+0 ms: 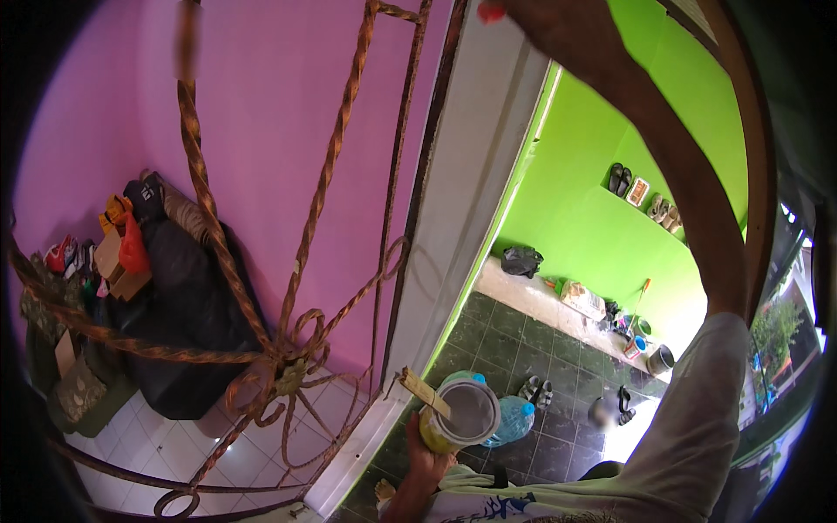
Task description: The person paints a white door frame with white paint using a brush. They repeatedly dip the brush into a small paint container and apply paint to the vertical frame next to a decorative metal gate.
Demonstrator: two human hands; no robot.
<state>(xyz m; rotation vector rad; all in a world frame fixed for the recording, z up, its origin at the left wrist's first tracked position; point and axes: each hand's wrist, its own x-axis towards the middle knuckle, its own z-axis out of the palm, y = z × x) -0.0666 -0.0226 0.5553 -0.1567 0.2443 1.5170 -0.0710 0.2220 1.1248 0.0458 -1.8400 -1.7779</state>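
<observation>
My left hand [425, 462] is wrapped round the side of a yellowish-green paint can [433, 436]. Greyish paint shows inside it, and a flat wooden stick [425, 392] rests in it, leaning out over the rim. High up at the top edge, my right arm reaches across to the white window frame [466, 148]. A small red thing [491, 13] shows at the fingers of my right hand [545, 22], which is partly cut off by the picture's edge; its kind cannot be made out.
A twisted rusty metal grille [292, 362] spans the window before a pink room with a dark covered heap [187, 322]. On the green-walled side, water bottles [514, 423], sandals [536, 392] and a bucket [660, 359] stand on dark tiles; a shelf [645, 212] holds shoes.
</observation>
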